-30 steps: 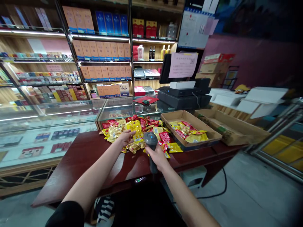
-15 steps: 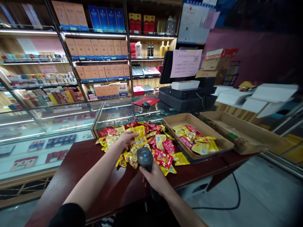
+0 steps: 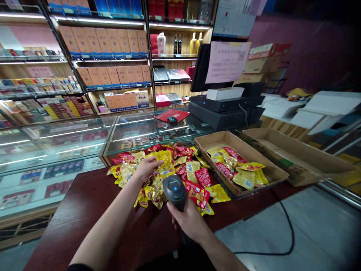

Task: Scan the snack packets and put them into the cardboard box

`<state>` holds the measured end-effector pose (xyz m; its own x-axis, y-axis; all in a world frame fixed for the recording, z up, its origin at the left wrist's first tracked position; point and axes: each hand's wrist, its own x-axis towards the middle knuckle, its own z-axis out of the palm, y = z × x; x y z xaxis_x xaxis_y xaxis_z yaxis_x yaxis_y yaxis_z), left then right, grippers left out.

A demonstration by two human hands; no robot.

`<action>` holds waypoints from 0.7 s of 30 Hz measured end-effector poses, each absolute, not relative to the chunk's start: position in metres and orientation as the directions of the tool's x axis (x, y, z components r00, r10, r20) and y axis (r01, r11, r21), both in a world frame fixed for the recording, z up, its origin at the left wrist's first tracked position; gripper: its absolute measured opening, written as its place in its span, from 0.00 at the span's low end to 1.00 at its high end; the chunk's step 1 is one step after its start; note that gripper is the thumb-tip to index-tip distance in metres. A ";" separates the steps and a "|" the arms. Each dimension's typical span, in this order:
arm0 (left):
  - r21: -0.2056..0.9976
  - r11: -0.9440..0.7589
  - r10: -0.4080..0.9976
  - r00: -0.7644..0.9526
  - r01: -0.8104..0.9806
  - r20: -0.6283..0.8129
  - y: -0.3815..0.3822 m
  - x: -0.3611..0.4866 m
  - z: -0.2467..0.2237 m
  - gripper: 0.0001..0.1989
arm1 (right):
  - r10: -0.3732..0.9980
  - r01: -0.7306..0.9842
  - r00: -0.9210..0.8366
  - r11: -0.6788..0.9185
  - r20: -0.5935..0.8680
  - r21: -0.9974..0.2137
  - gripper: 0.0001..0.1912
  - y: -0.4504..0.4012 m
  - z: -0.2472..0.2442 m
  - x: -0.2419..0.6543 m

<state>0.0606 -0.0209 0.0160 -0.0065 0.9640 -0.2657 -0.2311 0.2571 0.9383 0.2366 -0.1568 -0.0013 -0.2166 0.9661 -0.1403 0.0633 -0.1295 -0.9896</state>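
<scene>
My left hand (image 3: pixel 147 169) reaches over the heap from the left. Its fingers and thumb are at the left edge of a yellow snack packet (image 3: pixel 166 165), which lies face up on the pile. In my right hand (image 3: pixel 189 219) is a black barcode scanner (image 3: pixel 173 188), gripped by its handle, with a small blue light on top. Its head points forward over the near side of the heap, close to the yellow packet. Red snack packets (image 3: pixel 203 177) and gold ones (image 3: pixel 192 171) lie around both hands.
An open cardboard tray (image 3: pixel 210 140) with several packets stands right of the heap, beside a second cardboard tray (image 3: pixel 318 158). Behind are a glass counter (image 3: pixel 132 130), a monitor (image 3: pixel 200 67) and a mouse (image 3: pixel 172 119). A black cable (image 3: pixel 291 233) loops at the right.
My view has tilted down and moved a little closer to the table. Both hands keep nearly the same places by the heap, and the scanner remains in my right hand.
</scene>
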 end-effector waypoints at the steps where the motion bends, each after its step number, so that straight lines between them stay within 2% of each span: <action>1: 0.938 0.256 0.966 0.016 -0.232 -0.259 -0.019 0.060 0.018 0.18 | 0.966 0.075 -0.223 -0.114 -0.128 -0.991 0.12 -0.153 0.002 0.237; 5: 0.941 0.230 0.973 0.038 -0.247 -0.228 -0.001 0.062 0.029 0.19 | 0.967 0.086 -0.246 -0.052 -0.071 -0.995 0.11 -0.126 0.017 0.232; 10: 0.960 0.187 0.982 0.040 -0.207 -0.183 0.031 0.059 0.045 0.20 | 0.964 0.051 -0.245 -0.093 -0.103 -0.994 0.11 -0.087 0.030 0.217; 16: 0.970 0.178 0.984 0.016 -0.165 -0.178 0.048 0.053 0.051 0.21 | 0.965 0.050 -0.218 -0.138 -0.146 -0.989 0.13 -0.069 0.016 0.207; 21: 0.970 0.194 0.979 -0.030 -0.148 -0.201 0.046 0.048 0.048 0.19 | 0.968 0.062 -0.214 -0.123 -0.134 -0.990 0.09 -0.065 0.011 0.207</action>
<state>0.0484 0.0462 0.0485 -0.0305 0.9792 -0.2008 -0.1485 0.1942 0.9697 0.2068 -0.0646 0.0113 -0.2138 0.9677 -0.1335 0.0617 -0.1230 -0.9905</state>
